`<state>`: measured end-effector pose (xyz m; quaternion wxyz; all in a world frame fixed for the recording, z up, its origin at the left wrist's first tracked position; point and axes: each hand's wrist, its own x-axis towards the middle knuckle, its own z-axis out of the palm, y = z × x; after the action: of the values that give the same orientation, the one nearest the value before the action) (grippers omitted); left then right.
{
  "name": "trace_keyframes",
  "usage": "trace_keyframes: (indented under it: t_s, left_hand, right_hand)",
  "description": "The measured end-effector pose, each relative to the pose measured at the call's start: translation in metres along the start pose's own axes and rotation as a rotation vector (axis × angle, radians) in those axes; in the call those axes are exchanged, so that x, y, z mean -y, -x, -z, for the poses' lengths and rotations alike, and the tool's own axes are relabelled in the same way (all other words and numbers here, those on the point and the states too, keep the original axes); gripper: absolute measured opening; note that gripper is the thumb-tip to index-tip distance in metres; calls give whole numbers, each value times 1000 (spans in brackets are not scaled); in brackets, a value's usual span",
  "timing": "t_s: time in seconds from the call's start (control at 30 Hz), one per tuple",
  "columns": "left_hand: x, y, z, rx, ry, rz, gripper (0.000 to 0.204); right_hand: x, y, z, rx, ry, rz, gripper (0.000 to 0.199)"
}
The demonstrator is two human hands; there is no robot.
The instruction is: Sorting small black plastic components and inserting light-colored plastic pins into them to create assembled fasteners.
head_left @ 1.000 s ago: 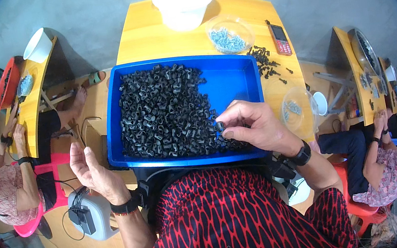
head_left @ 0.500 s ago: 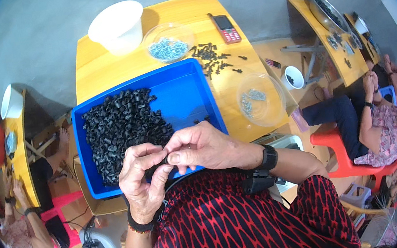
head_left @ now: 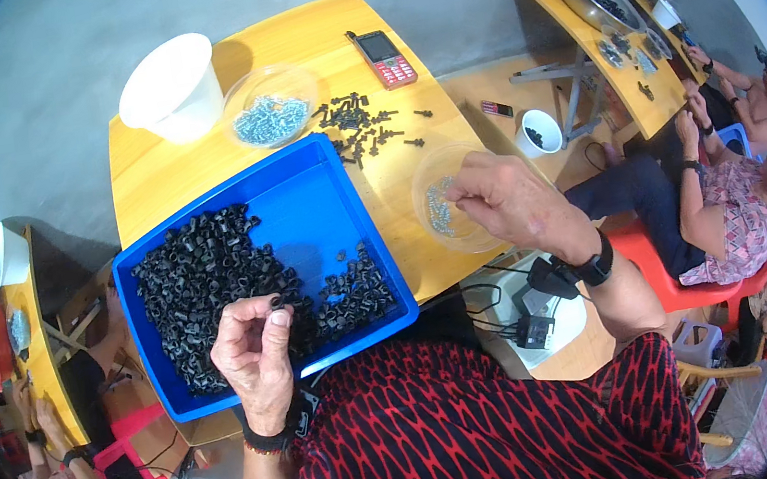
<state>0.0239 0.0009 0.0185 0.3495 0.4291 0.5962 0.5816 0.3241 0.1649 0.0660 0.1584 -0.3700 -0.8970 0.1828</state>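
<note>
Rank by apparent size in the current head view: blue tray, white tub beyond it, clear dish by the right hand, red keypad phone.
1. Blue tray
2. White tub and clear dish: too close to rank; the right hand hides part of the dish
3. Red keypad phone

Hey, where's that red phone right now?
In the head view, the red phone lies near the far right corner of the middle yellow table, right of the far clear dish and just beyond the loose black pieces.

Left hand (head_left: 256, 358) and right hand (head_left: 512, 198) curl, well apart.
</note>
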Motion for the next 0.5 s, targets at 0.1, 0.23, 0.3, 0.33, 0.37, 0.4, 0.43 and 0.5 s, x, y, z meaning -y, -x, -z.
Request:
trace_keyframes:
  t_s: [0.1, 0.23, 0.3, 0.33, 0.37, 0.4, 0.43, 0.5]
  left_hand:
    - [1, -1, 1, 10, -5, 49, 15]
    - [0, -2, 2, 25, -52, 77, 15]
    - [-1, -2, 1, 32, -70, 74, 14]
    - [-1, -2, -1, 2, -52, 75, 11]
    - [-2, -2, -2, -28, -34, 76, 9]
    - [-3, -2, -3, -28, -34, 79, 9]
    - [-4, -2, -4, -26, -17, 83, 9]
    - [-4, -2, -5, -25, 1, 89, 9]
  right_hand:
    - [-6, 6, -2, 142, 37, -27, 12]
    - [-11, 2, -14, 272, 67, 33, 18]
    - [-17, -1, -21, 328, 94, 2, 16]
    - [-19, -2, -24, 386, 122, -29, 13]
    - [-21, -3, -25, 385, 121, -29, 13]
    - [-23, -4, -27, 409, 133, -45, 14]
    - [-24, -5, -28, 432, 144, -60, 14]
    - [-27, 0, -20, 353, 137, -39, 15]
